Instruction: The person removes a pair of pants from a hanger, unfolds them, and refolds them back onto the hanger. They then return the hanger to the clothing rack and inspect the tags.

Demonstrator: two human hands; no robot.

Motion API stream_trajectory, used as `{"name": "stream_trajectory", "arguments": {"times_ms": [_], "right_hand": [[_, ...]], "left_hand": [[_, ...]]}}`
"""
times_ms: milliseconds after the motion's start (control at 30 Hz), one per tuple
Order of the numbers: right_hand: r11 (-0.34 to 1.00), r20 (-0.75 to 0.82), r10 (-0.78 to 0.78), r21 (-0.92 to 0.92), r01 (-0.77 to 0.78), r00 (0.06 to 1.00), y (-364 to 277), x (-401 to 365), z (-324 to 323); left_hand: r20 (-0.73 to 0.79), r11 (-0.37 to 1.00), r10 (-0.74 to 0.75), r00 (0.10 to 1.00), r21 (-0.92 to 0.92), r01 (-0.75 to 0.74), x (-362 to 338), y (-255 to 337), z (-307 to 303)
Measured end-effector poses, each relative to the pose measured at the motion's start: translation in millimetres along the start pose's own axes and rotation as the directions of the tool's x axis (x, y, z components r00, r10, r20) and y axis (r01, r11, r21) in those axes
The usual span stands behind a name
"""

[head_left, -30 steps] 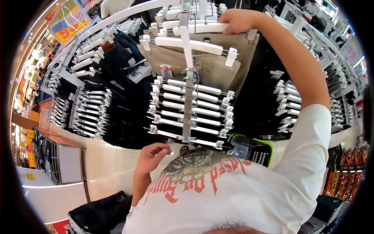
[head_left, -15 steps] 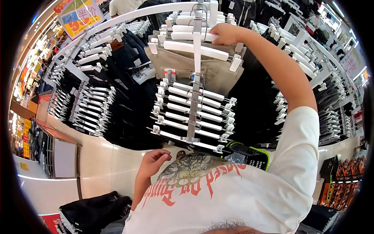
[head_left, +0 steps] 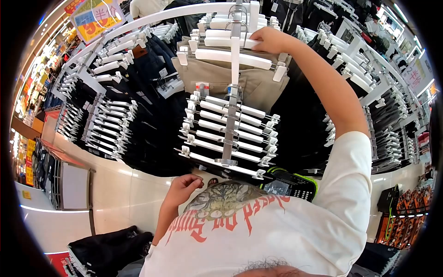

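Clothing-store trouser rack (head_left: 152, 18): right hand (head_left: 272, 39) grip stays clamped on a white clip hanger (head_left: 217, 42) carrying khaki trousers (head_left: 249, 83); left hand (head_left: 182, 187) unmoved, loosely curled, empty.

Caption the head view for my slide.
Right hand grips a white plastic clip hanger over beige trousers; left hand curled below.

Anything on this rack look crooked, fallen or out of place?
Nothing looks fallen or damaged. The right hand grips a white hanger above tan trousers, the only light pair among dark trousers.
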State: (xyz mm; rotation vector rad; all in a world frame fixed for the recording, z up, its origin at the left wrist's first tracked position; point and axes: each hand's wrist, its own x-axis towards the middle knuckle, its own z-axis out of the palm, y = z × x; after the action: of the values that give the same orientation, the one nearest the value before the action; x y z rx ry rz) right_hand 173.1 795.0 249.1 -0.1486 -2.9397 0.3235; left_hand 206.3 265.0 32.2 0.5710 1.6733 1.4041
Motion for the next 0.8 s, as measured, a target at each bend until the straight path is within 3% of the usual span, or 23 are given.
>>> {"name": "stream_trajectory", "arguments": {"times_ms": [67,100,167,233,267,300,367,467,567,733,800], "right_hand": [[0.992,-0.159,0.034,0.125,-0.014,0.987,-3.4,-9.3,-2.0],[0.998,-0.365,-0.011,0.05,0.031,0.931,-8.3,-15.4,1.7],[0.959,-0.4,0.081,0.28,0.037,0.913,-42.1,-40.7,-6.2],[0.816,-0.256,0.135,0.577,0.04,0.957,-52.6,-49.3,7.5],[0.808,-0.192,0.151,0.589,-0.009,0.97,-61.5,-55.1,8.0],[0.826,-0.266,0.074,0.557,0.09,0.961,-63.5,-53.3,18.5],[0.802,-0.317,0.083,0.584,0.125,0.945,-66.2,-44.6,32.2],[0.911,-0.32,0.103,0.411,0.04,0.942,-74.0,-40.0,25.7],[0.908,-0.422,0.118,0.412,0.074,0.899,-75.9,-34.5,19.7],[0.894,-0.317,0.095,0.445,0.06,0.944,-62.9,-31.2,26.0],[0.901,-0.44,0.162,0.432,0.05,0.883,-68.6,-42.4,26.1]], "left_hand": [[-0.011,1.0,0.006,1.0,0.013,-0.006,0.3,-3.5,-4.9],[-0.023,1.0,0.007,1.0,0.012,-0.007,-1.0,-7.3,-6.1],[-0.045,1.0,0.0,0.999,0.01,0.0,-4.7,-12.0,-6.3],[-0.058,1.0,-0.016,0.998,0.016,0.017,-8.7,-14.9,-7.4],[-0.055,0.999,-0.027,0.998,-0.022,0.026,-9.4,-18.6,-7.1],[-0.046,0.999,-0.031,0.998,-0.009,0.031,-9.2,-21.1,-6.7],[-0.027,0.999,-0.037,0.999,0.027,0.038,-7.9,-22.0,-6.9],[-0.007,1.0,-0.021,1.0,0.017,0.021,-2.0,-24.4,-6.3],[-0.006,0.999,-0.005,1.0,0.051,0.006,1.8,-26.4,-8.9],[0.004,0.997,-0.032,0.999,0.068,0.032,3.1,-33.5,-11.6],[-0.008,0.995,-0.045,0.999,0.087,0.045,1.3,-34.9,-11.7]]}}
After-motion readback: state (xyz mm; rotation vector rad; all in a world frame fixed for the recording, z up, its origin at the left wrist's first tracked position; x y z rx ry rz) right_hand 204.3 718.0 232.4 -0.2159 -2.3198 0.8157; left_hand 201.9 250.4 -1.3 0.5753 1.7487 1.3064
